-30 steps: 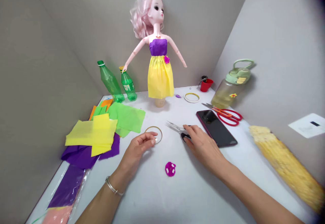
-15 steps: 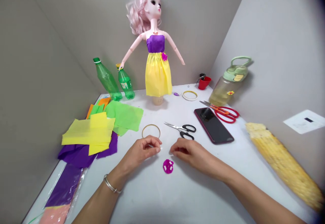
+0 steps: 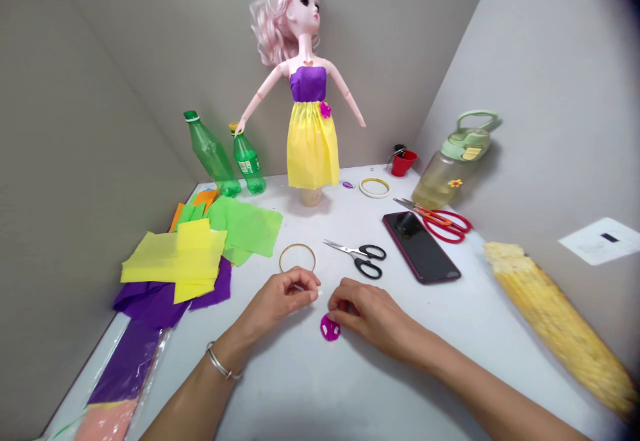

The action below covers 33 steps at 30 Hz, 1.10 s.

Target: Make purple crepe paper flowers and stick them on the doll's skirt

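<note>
My left hand (image 3: pixel 290 294) pinches a tiny white piece (image 3: pixel 320 290) between thumb and forefinger, above the table just in front of a thin gold ring (image 3: pixel 297 246). A small round magenta disc (image 3: pixel 329 329) with white bits on it lies on the table between my hands. At the disc's upper right edge, the closed fingertips of my right hand (image 3: pixel 367 311) touch or hover over it; whether they hold anything is hidden. Small black-handled scissors (image 3: pixel 357 252) lie beyond my right hand, blades pointing left.
A doll (image 3: pixel 311 141) in a purple top and yellow skirt stands at the back. Cloth pieces (image 3: pixel 175 261) and green bottles (image 3: pixel 213 154) are left. On the right are a phone (image 3: pixel 421 248), red scissors (image 3: pixel 443 221), a water bottle (image 3: pixel 447 168) and a yellow tape roll (image 3: pixel 555 321).
My right hand has moved down and slightly left, bringing its fingertips to the magenta disc's edge. The left hand stays nearly in place with its white piece.
</note>
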Motion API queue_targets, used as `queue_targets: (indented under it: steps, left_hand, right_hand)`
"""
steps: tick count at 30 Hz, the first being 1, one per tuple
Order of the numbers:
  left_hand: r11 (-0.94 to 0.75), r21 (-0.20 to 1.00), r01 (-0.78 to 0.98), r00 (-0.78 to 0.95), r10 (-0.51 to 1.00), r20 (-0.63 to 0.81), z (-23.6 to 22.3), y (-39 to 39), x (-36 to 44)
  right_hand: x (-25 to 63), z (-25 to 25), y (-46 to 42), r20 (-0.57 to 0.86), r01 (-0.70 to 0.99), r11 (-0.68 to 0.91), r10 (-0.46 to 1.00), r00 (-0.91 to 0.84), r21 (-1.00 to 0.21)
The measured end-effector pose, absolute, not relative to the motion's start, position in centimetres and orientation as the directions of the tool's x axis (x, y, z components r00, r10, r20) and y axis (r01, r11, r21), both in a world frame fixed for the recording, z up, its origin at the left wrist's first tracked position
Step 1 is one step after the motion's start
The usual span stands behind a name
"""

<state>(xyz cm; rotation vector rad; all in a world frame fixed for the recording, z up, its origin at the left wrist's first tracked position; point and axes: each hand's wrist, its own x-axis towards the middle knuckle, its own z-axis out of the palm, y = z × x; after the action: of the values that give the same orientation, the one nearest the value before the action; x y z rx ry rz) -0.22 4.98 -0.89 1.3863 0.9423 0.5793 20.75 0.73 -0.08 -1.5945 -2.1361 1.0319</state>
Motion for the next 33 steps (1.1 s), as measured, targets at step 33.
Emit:
queue_targets:
  steps: [33]
  left_hand:
    - [0.219, 0.976, -0.005, 0.512, 0.839, -0.185, -1.1, 4.0, 1.1]
  right_hand:
    - [20.1, -1.0, 0.9, 0.079, 0.44, 0.101, 0.995, -0.068, -0.892]
